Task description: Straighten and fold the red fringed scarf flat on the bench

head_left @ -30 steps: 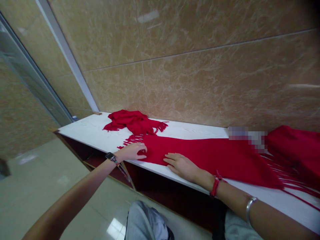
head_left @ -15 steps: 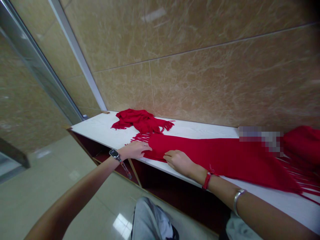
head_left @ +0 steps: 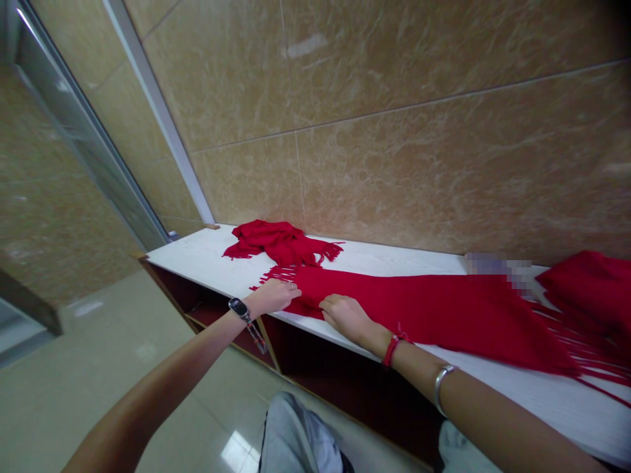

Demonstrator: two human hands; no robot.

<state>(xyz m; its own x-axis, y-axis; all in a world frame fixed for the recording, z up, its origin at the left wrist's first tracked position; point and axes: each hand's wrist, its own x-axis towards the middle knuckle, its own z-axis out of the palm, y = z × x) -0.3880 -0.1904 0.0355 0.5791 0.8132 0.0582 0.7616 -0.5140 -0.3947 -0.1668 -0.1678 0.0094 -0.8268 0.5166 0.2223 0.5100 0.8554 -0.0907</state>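
Note:
A red fringed scarf (head_left: 434, 305) lies stretched lengthwise along a white cabinet top. Near its left fringed end, my left hand (head_left: 272, 297) is closed on the front edge, its fingertips partly hidden. My right hand (head_left: 348, 318) has its fingers curled on the same edge, a little to the right. Between the two hands the cloth is slightly bunched. Behind the fringe sits a second red scarf (head_left: 279, 242), crumpled in a loose heap.
The long cabinet top (head_left: 187, 253) runs against a tan tiled wall (head_left: 384, 177). Another bundle of red cloth (head_left: 591, 289) rests at the far right. A blurred patch (head_left: 486, 264) hides something by the wall. Open compartments (head_left: 345, 374) lie below, above a glossy floor (head_left: 197, 394).
My left hand has shifted slightly right, closer to my right hand, and the cloth between them has bunched a little. The view has moved slightly.

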